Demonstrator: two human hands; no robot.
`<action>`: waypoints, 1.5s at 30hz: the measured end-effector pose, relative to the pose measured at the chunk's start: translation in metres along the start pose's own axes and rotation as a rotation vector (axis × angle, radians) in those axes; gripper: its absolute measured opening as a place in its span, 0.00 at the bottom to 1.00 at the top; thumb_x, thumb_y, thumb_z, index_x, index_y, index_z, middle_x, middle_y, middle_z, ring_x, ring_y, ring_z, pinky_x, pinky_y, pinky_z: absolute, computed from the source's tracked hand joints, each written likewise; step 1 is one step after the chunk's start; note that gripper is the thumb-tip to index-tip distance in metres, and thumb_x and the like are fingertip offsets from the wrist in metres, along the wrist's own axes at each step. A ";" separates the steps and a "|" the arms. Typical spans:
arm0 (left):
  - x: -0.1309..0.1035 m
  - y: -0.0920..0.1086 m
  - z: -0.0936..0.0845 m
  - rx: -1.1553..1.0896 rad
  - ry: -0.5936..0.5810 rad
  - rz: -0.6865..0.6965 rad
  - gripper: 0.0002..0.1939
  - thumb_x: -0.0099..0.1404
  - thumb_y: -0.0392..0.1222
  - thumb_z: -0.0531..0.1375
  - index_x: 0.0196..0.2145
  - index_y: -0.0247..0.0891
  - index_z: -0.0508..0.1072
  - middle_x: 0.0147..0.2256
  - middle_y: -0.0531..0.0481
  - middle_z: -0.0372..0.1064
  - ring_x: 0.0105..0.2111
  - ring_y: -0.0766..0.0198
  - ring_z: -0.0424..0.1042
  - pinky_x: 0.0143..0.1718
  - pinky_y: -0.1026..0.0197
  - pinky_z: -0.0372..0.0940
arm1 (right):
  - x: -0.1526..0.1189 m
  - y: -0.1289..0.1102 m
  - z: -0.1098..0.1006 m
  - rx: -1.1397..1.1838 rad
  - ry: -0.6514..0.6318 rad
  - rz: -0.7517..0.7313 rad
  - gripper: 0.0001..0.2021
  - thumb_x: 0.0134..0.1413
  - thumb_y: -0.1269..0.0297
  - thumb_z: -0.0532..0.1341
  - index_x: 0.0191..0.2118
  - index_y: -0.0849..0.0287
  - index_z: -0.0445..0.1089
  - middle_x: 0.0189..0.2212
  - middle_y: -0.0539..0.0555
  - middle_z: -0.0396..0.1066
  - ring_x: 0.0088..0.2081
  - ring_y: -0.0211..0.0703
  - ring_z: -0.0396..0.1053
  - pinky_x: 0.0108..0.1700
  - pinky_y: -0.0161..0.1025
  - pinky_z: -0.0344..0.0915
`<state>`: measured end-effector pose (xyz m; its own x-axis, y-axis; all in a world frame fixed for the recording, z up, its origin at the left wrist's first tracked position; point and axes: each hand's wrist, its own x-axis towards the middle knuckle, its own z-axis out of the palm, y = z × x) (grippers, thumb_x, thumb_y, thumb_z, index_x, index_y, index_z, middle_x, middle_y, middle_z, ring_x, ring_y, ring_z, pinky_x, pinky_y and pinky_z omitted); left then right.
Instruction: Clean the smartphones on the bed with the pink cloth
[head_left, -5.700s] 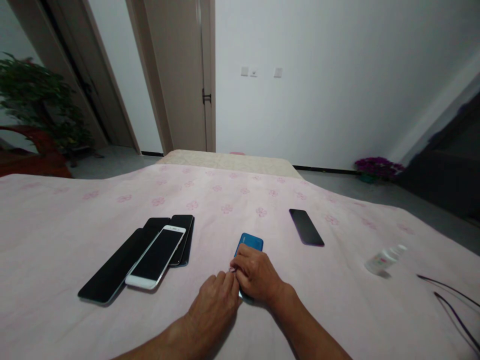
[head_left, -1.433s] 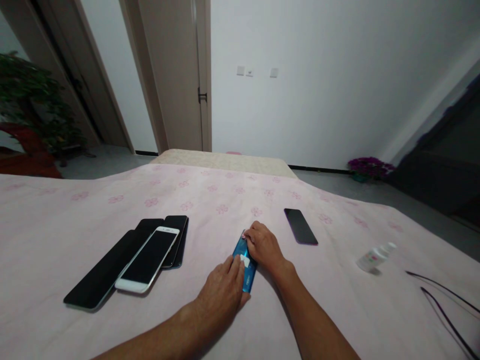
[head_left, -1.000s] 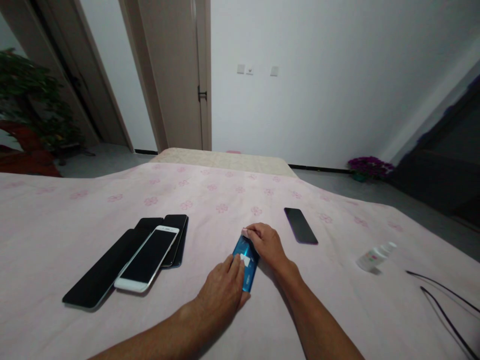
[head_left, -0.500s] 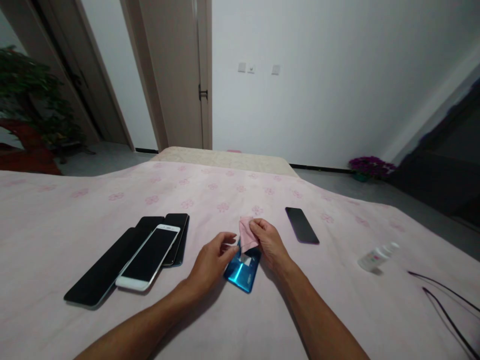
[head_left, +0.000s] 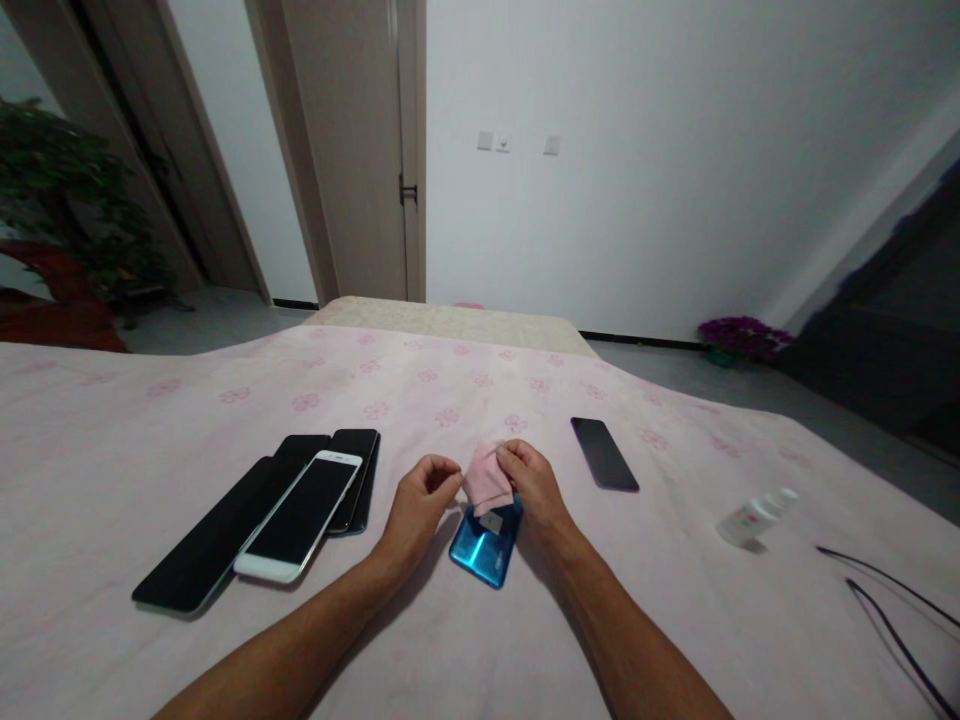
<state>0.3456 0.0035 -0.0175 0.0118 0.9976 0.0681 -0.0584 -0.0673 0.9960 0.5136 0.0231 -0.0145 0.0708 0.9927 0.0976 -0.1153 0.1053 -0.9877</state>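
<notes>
A small pink cloth is spread between my hands, above a shiny blue phone that lies back up on the bedding. My right hand pinches the cloth's upper right corner. At its left edge, the thumb and fingers of my left hand are closed on the cloth. The far end of the blue phone is hidden under the cloth, and a pale label shows on its back.
Left of my hands, a white phone rests on several dark phones. Another dark phone lies at the right. Farther right are a small clear bottle with a white cap and a black cable, all on pink flowered bedding.
The cloth has opened out and shifted left and slightly down over the phone. My left fingers have lifted off the phone's edge to the cloth; the small white bit there no longer shows.
</notes>
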 end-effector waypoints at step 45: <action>0.012 0.004 -0.015 0.026 0.147 0.056 0.14 0.54 0.49 0.68 0.33 0.37 0.73 0.28 0.54 0.68 0.26 0.66 0.65 0.28 0.64 0.59 | -0.024 -0.007 0.027 0.382 -0.256 0.289 0.16 0.42 0.57 0.73 0.34 0.59 0.71 0.30 0.49 0.71 0.30 0.37 0.68 0.35 0.35 0.65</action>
<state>0.3309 0.0158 -0.0133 -0.1366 0.9838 0.1160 -0.0288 -0.1209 0.9922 0.4856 0.0000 -0.0063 -0.2550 0.9619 -0.0982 -0.4501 -0.2079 -0.8684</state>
